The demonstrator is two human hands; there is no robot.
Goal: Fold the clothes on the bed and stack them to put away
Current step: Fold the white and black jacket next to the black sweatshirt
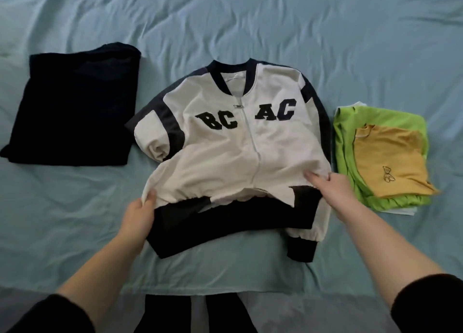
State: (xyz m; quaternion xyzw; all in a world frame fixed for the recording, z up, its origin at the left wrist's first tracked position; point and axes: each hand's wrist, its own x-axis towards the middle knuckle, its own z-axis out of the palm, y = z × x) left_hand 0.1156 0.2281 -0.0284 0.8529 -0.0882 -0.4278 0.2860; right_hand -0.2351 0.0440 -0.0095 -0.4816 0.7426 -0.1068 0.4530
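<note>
The white and navy jacket (238, 144) lies front up in the middle of the bed (225, 19), zipped, with its dark waistband towards the near edge. The sleeves are drawn in along its sides, and one dark cuff pokes out at the near right. The left hand (139, 215) has its grip curled round the jacket's lower left corner. The right hand (328, 189) pinches the white cloth at the lower right, though I can't quite tell how much cloth it has. It looks as if the bottom half goes up over the chest next. Best to tuck that cuff in first, lift both corners together, keep the waistband level and lay it just below the collar. The folded jacket could then join the dark folded garment (72, 107) on the left, or the green shirt (350, 137) and yellow shirt (390, 162) stacked on the right.
</note>
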